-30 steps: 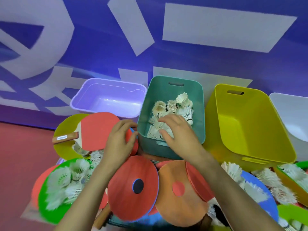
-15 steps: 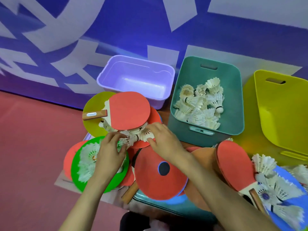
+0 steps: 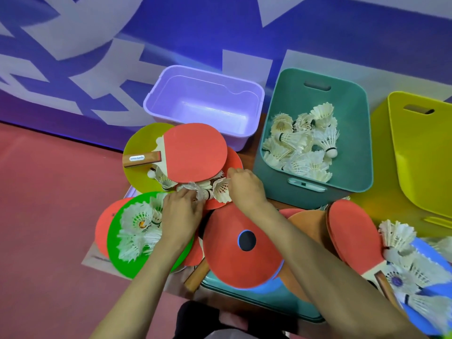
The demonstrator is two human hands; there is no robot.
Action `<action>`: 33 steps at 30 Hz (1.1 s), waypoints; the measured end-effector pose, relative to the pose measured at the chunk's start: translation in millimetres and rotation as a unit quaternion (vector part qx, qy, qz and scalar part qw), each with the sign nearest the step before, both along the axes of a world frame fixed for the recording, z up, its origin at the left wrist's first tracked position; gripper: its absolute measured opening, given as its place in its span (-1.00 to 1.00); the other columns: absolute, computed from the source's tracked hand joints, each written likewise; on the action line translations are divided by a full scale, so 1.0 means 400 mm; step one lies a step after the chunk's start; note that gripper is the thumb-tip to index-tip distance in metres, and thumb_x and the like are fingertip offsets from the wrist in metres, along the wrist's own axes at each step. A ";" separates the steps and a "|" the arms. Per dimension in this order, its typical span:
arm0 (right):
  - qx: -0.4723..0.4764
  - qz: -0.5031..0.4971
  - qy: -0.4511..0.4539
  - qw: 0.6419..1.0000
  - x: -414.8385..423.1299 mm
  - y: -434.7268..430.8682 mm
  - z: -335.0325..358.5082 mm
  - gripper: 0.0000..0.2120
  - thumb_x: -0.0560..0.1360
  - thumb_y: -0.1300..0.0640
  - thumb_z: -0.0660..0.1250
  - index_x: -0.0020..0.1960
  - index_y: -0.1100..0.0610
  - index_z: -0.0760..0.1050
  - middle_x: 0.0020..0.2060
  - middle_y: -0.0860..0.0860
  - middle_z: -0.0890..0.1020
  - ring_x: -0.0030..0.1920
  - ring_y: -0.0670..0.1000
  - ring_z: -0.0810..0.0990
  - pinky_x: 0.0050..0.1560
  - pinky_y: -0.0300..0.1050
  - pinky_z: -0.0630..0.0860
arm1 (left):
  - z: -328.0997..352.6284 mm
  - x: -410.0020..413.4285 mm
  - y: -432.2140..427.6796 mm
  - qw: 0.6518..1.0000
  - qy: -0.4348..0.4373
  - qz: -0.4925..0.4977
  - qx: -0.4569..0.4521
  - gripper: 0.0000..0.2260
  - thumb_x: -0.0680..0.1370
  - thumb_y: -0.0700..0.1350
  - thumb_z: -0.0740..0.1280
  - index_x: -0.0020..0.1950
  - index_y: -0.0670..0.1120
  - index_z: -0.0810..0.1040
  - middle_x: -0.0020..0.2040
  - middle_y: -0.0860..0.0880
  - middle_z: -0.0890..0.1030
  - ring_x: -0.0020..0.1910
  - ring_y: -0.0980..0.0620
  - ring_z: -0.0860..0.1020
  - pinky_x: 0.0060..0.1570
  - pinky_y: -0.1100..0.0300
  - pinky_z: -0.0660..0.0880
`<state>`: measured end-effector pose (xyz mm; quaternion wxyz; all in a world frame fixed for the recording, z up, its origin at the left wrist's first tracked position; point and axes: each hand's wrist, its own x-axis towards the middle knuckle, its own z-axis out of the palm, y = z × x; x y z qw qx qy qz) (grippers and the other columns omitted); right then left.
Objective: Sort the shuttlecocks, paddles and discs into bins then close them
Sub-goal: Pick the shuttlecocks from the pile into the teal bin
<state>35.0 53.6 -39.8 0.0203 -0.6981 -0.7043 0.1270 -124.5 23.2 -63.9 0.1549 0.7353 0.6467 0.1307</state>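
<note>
While my left hand (image 3: pixel 181 214) and right hand (image 3: pixel 244 187) curl their fingers round the shuttlecocks (image 3: pixel 208 190) under the red paddle (image 3: pixel 195 152) (teal bin (image 3: pixel 354 118) close by), I fear lifting snags feathers there; some could spill.

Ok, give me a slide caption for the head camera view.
Left hand and right hand grip shuttlecocks beside a red paddle; green bin holds more.

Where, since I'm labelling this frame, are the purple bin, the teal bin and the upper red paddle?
purple bin (image 3: pixel 205 104): head view, bare inner floor.
teal bin (image 3: pixel 353 133): head view, right inner wall.
upper red paddle (image 3: pixel 195 152): head view, middle of its red blade.
</note>
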 end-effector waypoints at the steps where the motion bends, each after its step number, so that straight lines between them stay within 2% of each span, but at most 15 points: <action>1: 0.004 0.000 0.000 1.000 0.004 -0.007 0.006 -0.77 0.53 0.31 0.10 0.14 0.23 0.42 0.09 0.16 0.54 0.12 0.18 0.48 -0.04 0.01 0.44 | 0.008 0.003 -0.004 1.000 -0.011 0.005 0.011 -0.84 0.41 -0.11 0.37 -0.31 -0.15 0.48 -0.31 -0.15 0.55 -0.28 -0.22 0.52 -0.19 0.04 0.41; 5: 0.020 0.007 0.002 1.000 0.035 -0.047 0.039 -0.76 0.54 0.28 0.11 0.18 0.18 0.38 0.12 0.12 0.47 0.12 0.18 0.48 -0.11 0.02 0.42 | 0.052 0.019 -0.021 0.993 -0.112 0.035 0.033 -0.80 0.41 0.01 0.24 -0.24 -0.12 0.50 -0.26 -0.07 0.54 -0.27 -0.13 0.50 -0.24 0.13 0.34; 7: 0.039 0.009 0.016 0.999 0.053 -0.072 0.057 -0.79 0.55 0.28 0.13 0.18 0.19 0.38 0.10 0.12 0.45 0.04 0.21 0.52 -0.21 0.00 0.34 | 0.071 0.030 -0.026 0.982 -0.173 0.071 0.017 -0.81 0.46 -0.02 0.29 -0.14 -0.14 0.55 -0.19 -0.06 0.57 -0.21 -0.08 0.52 -0.24 0.15 0.35; 10: 0.074 0.017 0.033 0.997 0.076 -0.108 0.088 -0.80 0.54 0.30 0.16 0.15 0.19 0.40 0.06 0.14 0.46 -0.04 0.24 0.53 -0.25 -0.03 0.25 | 0.086 0.048 -0.031 0.978 -0.192 0.066 0.040 -0.90 0.50 -0.11 0.36 -0.09 -0.13 0.56 -0.18 -0.05 0.58 -0.18 -0.07 0.53 -0.23 0.18 0.32; 14: 0.118 0.023 0.066 0.990 0.109 -0.152 0.139 -0.79 0.51 0.32 0.19 0.12 0.19 0.43 0.01 0.12 0.47 -0.06 0.23 0.53 -0.25 0.03 0.38 | 0.134 0.075 -0.042 0.971 -0.226 0.020 0.080 -0.89 0.49 -0.05 0.33 -0.15 -0.09 0.55 -0.23 0.04 0.57 -0.26 0.09 0.48 -0.28 0.29 0.26; 16: 0.158 0.018 0.087 0.983 0.133 -0.168 0.169 -0.81 0.51 0.31 0.20 0.10 0.17 0.46 -0.02 0.11 0.50 -0.08 0.21 0.54 -0.24 0.04 0.44 | 0.172 0.098 -0.046 0.961 -0.256 0.004 0.104 -0.88 0.48 -0.05 0.31 -0.17 -0.08 0.54 -0.25 0.06 0.55 -0.28 0.16 0.46 -0.28 0.33 0.30; 19: 0.230 -0.004 0.123 0.965 0.184 -0.177 0.215 -0.83 0.52 0.28 0.21 0.07 0.16 0.50 -0.05 0.09 0.53 -0.14 0.19 0.56 -0.26 0.00 0.47 | 0.226 0.142 -0.040 0.943 -0.305 -0.007 0.136 -0.91 0.49 -0.08 0.32 -0.18 -0.05 0.51 -0.28 0.09 0.51 -0.26 0.24 0.45 -0.25 0.40 0.33; 22: 0.277 -0.038 0.145 0.949 0.246 -0.173 0.252 -0.83 0.54 0.25 0.19 0.07 0.16 0.50 -0.04 0.08 0.54 -0.12 0.19 0.55 -0.22 0.01 0.49 | 0.266 0.196 -0.020 0.935 -0.314 -0.036 0.161 -0.92 0.51 -0.09 0.33 -0.18 0.00 0.48 -0.29 0.13 0.48 -0.25 0.30 0.43 -0.23 0.45 0.30; 26: 0.283 -0.083 0.149 0.944 0.333 -0.153 0.274 -0.81 0.58 0.24 0.16 0.11 0.17 0.51 0.01 0.13 0.55 -0.05 0.23 0.55 -0.09 0.12 0.51 | 0.297 0.282 0.017 0.930 -0.324 -0.070 0.158 -0.90 0.52 -0.09 0.34 -0.18 -0.08 0.53 -0.28 0.09 0.50 -0.29 0.23 0.39 -0.23 0.41 0.31; 29: 0.285 -0.106 0.137 0.943 0.394 -0.139 0.280 -0.81 0.57 0.24 0.16 0.12 0.18 0.50 0.02 0.16 0.55 -0.03 0.24 0.55 -0.06 0.13 0.51 | 0.306 0.347 0.046 0.931 -0.326 -0.090 0.135 -0.82 0.50 -0.04 0.35 -0.09 -0.16 0.60 -0.16 0.03 0.58 -0.19 0.22 0.43 -0.17 0.41 0.33; 33: 0.254 -0.131 0.094 0.954 0.466 -0.113 0.270 -0.81 0.56 0.27 0.16 0.12 0.20 0.49 0.00 0.18 0.55 -0.04 0.27 0.55 -0.07 0.12 0.50 | 0.306 0.412 0.090 0.949 -0.278 -0.105 0.105 -0.84 0.53 -0.10 0.37 -0.02 -0.18 0.63 -0.04 -0.07 0.65 -0.08 0.02 0.54 -0.08 0.31 0.34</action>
